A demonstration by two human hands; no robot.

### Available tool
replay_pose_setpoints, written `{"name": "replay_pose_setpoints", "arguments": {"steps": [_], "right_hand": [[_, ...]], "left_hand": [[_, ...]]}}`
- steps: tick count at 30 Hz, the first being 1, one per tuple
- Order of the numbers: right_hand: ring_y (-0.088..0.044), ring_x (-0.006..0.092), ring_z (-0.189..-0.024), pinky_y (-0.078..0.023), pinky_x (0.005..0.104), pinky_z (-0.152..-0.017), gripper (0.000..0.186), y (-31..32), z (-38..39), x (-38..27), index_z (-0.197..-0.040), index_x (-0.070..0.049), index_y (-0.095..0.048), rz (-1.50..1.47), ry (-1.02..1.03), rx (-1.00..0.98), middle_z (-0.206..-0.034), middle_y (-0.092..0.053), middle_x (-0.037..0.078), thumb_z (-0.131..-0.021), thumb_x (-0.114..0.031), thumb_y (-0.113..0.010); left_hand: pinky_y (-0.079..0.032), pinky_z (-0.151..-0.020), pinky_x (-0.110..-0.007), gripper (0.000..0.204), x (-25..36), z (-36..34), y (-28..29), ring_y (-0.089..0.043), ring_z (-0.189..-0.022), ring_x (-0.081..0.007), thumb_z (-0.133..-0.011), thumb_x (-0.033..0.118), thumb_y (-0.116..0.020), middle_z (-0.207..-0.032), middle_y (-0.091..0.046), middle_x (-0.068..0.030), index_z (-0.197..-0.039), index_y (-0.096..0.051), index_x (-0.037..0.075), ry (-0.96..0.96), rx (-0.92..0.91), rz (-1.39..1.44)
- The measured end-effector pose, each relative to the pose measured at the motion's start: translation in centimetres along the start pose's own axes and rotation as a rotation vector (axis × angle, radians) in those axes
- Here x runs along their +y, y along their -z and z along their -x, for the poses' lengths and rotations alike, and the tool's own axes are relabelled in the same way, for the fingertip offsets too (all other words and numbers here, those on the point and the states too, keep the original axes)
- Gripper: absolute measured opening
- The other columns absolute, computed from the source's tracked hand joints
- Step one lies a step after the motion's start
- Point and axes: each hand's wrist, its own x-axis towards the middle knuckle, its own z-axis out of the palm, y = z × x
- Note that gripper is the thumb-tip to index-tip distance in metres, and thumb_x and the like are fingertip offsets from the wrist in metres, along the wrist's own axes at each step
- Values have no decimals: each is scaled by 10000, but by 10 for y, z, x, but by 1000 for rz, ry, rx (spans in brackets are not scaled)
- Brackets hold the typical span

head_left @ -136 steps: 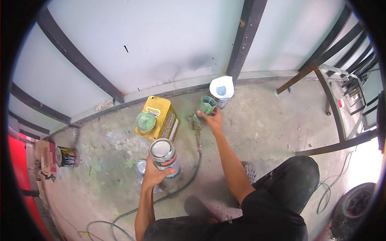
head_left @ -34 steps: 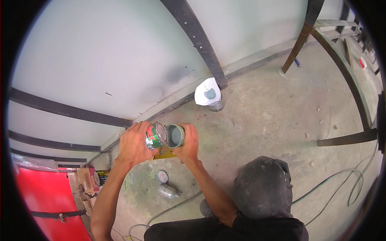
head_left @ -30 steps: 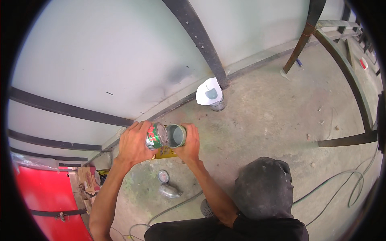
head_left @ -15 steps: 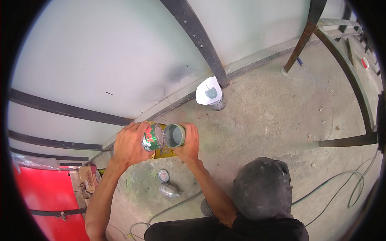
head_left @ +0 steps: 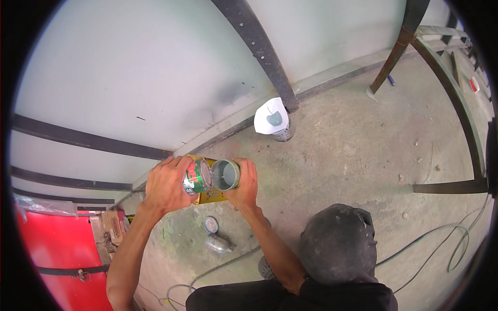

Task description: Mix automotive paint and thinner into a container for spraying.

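Observation:
My left hand (head_left: pixel 167 185) is wrapped round a green and silver tin can (head_left: pixel 194 177), tipped on its side toward the right. Its open end meets the rim of a round open can (head_left: pixel 235 179), which my right hand (head_left: pixel 249 181) grips from the right. Greyish liquid shows inside this second can, and a thin trickle seems to run between the two rims. Partly hidden behind both, a yellow tin (head_left: pixel 213 196) stands on the floor. Below my hands lie a small round lid (head_left: pixel 211 224) and a silvery metal cup-like piece (head_left: pixel 220 243).
By the wall's dark upright, a white paper with a grey shape (head_left: pixel 272 116) covers a small can (head_left: pixel 284 136). A metal frame (head_left: pixel 450 78) stands at right. Hoses (head_left: pixel 441 228) cross the concrete floor. A red panel (head_left: pixel 62 249) and cardboard box (head_left: pixel 111 227) are at left.
Both hands keep nearly the same hold, with the green can still tipped against the other can. The view has shifted slightly; little else differs.

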Motion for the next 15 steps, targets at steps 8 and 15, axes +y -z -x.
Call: {"name": "replay_pose_setpoints", "arguments": {"steps": [8,15], "right_hand": [[-561,389,-1131,-458,472,-967,679,3,0,1,-1213,-73,-575,-35,-25,1,-1181,-594,132,-606,-55,-877],[-601,381,-1077,-498,453,-921,615,7,-3,-6,-1170,-62,-597,-72,7,18,-1128,-635,143,-631,-36,-893]], "left_hand": [[-568,-872,-466,622,2,-1,-2,-669,-1036,-376,-593,214,-874,-1026,-707,-144,-1135,-609,67,64,-12,42],[-560,-829,-470,575,-10,3,-11,-657,-934,-387,-585,218,-851,-940,-696,-128,-1089,-620,66,-28,77,-14]]}}
